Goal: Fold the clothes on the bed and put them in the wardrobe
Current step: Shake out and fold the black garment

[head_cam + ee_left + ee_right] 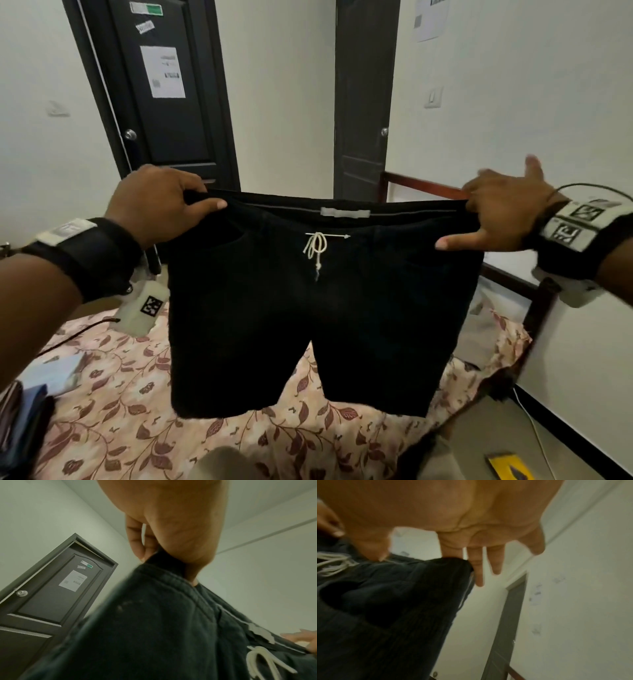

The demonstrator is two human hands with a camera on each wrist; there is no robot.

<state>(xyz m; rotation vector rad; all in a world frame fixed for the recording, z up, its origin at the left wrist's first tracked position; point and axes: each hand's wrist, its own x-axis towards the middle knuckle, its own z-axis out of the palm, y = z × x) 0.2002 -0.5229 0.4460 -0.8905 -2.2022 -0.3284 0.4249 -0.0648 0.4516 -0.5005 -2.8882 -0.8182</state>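
Note:
Black shorts (318, 318) with a white drawstring (317, 248) hang spread out in the air above the bed (144, 411). My left hand (161, 202) pinches the waistband's left corner between thumb and fingers. My right hand (493, 209) holds the right corner with thumb and first finger, the other fingers sticking out. In the left wrist view the left hand (164, 531) grips the dark waistband (168, 582). In the right wrist view the right hand (453, 524) holds the shorts (388, 601), blurred.
The bed carries a floral pink sheet and a dark wooden frame (534, 318) on the right. Folded clothes (27, 407) lie at the bed's left edge. Two dark doors (164, 102) (363, 102) stand in the white wall ahead. A yellow object (507, 466) lies on the floor.

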